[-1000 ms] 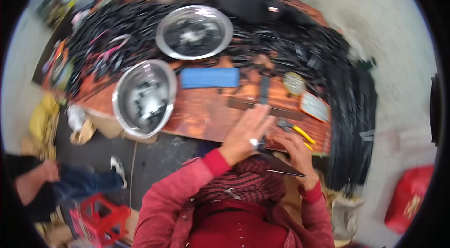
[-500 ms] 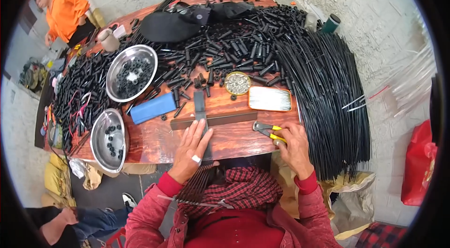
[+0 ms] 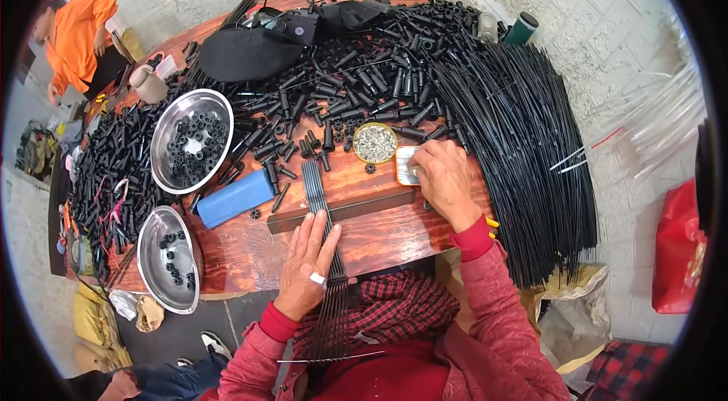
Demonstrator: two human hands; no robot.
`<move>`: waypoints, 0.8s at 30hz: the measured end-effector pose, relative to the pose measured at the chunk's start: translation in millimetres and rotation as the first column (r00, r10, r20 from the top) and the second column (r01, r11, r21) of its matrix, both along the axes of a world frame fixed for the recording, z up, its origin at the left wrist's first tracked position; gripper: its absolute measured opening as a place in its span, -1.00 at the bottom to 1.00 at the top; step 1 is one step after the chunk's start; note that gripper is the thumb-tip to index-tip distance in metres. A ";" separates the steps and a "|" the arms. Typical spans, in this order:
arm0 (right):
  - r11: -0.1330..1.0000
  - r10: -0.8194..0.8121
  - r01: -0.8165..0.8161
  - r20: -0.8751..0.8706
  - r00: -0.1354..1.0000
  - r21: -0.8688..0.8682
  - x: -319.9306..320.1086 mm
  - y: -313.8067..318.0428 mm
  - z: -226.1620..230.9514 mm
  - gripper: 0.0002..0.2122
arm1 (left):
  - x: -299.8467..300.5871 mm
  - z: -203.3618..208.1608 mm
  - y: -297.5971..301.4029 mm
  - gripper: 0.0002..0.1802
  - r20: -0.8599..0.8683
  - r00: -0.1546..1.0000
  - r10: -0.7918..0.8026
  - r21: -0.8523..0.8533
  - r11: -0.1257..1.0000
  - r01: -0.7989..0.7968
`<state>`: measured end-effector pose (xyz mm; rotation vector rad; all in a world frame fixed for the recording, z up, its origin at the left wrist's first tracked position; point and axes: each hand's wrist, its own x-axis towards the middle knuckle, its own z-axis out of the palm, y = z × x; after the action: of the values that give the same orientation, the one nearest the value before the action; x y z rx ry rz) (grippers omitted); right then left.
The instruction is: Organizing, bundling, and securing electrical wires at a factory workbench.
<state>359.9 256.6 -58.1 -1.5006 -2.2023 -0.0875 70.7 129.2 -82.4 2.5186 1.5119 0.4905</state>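
Note:
My left hand (image 3: 305,268) lies flat with its fingers stretched over a row of thin black rods (image 3: 314,185). The rods cross a dark brown bar (image 3: 364,207), and their near ends hang over the table edge toward my lap. My right hand (image 3: 445,185) reaches into a small white tray with an orange rim (image 3: 405,166). Its fingers are bent together and their tips are hidden, so whatever they pinch does not show. Beside my right wrist, the yellow handles of end-cutting pliers (image 3: 492,228) stick out; the rest is covered.
Loose black tubes (image 3: 334,90) heap across the table's back. Two steel bowls (image 3: 192,142) with black rings stand left, near a blue block (image 3: 236,198). A round tub of small metal bits (image 3: 375,142) is beside the tray. Long black rods (image 3: 523,166) pile right. A person in orange (image 3: 80,37) stands far left.
My right hand has let go of the pliers and moved up and left into the tray. The row of rods has fanned straighter below my left hand, which stays on it. The view has shifted slightly.

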 end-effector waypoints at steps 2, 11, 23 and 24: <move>1.000 0.026 -0.026 -0.008 1.000 0.000 1.6 2.7 1.5 -0.88 | -1.7 -1.6 0.5 -0.26 0.020 1.000 -0.009 0.019 1.000 0.009; 0.997 0.072 -0.072 -0.065 0.995 -0.002 10.5 6.8 9.6 -0.88 | -5.9 2.8 0.2 -0.23 0.060 0.998 -0.002 0.015 1.000 0.001; 0.994 0.058 -0.040 -0.182 0.982 0.105 -22.2 18.4 29.7 -0.84 | -6.1 3.5 -1.2 -0.28 0.140 0.990 0.003 -0.027 1.000 0.000; 0.996 0.089 -0.080 -0.282 0.955 0.042 -29.7 20.7 27.8 -0.84 | -6.2 4.3 -0.9 -0.28 0.139 0.990 0.001 -0.028 1.000 0.003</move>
<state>330.2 277.3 -30.4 -1.3099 -2.0204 0.1163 64.6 128.2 -78.0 2.4088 1.4567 0.6270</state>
